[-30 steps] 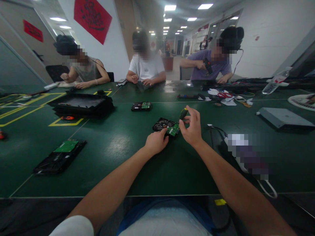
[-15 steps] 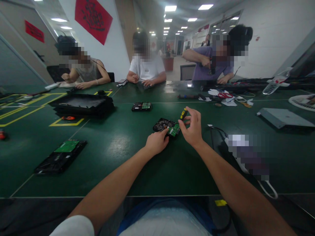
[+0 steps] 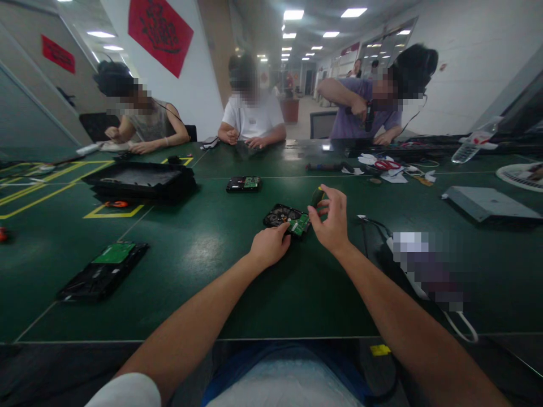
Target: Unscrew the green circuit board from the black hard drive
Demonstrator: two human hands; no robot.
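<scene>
In front of me on the green table lies a hard drive (image 3: pixel 276 216) with a green circuit board (image 3: pixel 300 224) on its right part. My left hand (image 3: pixel 270 246) rests against its near side, index finger pressing on it and the other fingers curled at its edge. Over the drive's right end, the thumb and fingers of my right hand (image 3: pixel 333 221) are closed around the upright handle of a screwdriver (image 3: pixel 316 196). The handle looks smeared by motion, and its tip cannot be made out.
Other hard drives lie at left (image 3: pixel 104 271) and farther back (image 3: pixel 243 184). Black trays (image 3: pixel 139 181) stand at far left. A white power strip (image 3: pixel 409 271), a grey metal case (image 3: pixel 492 203) and a plastic bottle (image 3: pixel 475 142) are at right. Three people sit across the table.
The screwdriver's handle has turned between my right fingers; its yellow marks, distinct before, are now mostly blurred. Both hands and the hard drive keep almost the same place.
</scene>
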